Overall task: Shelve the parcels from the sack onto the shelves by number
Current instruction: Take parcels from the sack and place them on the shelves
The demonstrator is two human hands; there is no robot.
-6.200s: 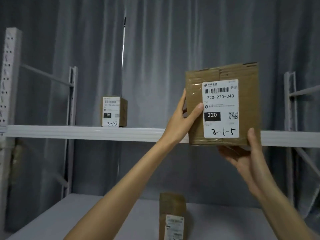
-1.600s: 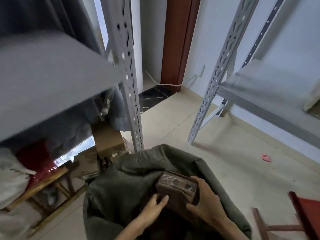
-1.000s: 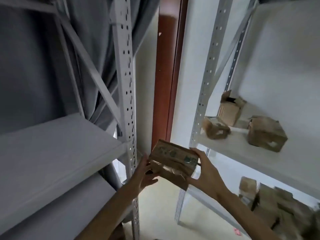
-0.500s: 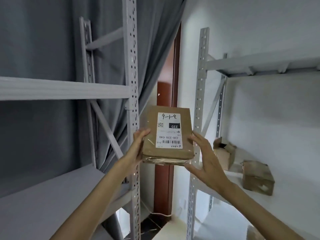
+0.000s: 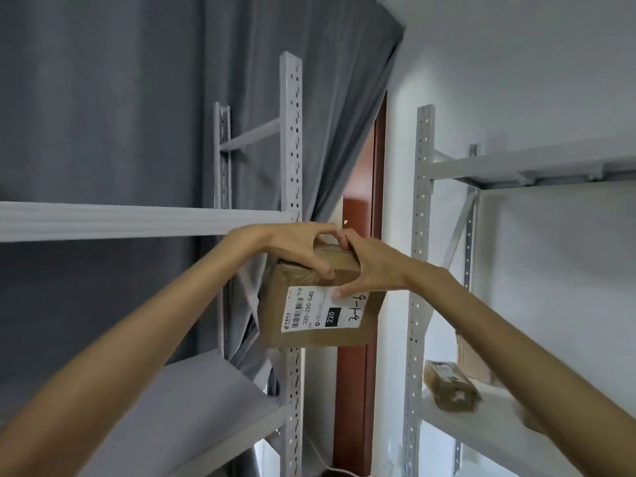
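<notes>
Both hands hold one cardboard parcel (image 5: 318, 304) up in front of the camera, between the two shelving racks. The left hand (image 5: 296, 251) lies over the parcel's top left edge, thumb pressed down on the taped front corner; the right hand (image 5: 370, 266) covers the top right, its thumb resting on the white label (image 5: 321, 311). The fingers of both hands curl over the far top edge and nearly meet there.

The label is turned sideways: the printed code runs bottom to top, and the handwritten number on its right reads as 3-1-6 or 3-1-9, I cannot tell which.

The relation that matters is parcel to shelf. The parcel hangs just right of the perforated upright (image 5: 292, 166) of the left rack, its top roughly level with the pale front lip of the upper shelf (image 5: 137, 220), which runs off to the left. If that is the numbered shelf, the parcel probably has to rise a little and travel left and away, with the left hand leading. The right rack (image 5: 421, 235) already carries a small taped parcel (image 5: 451, 385) on its lower board.
</notes>
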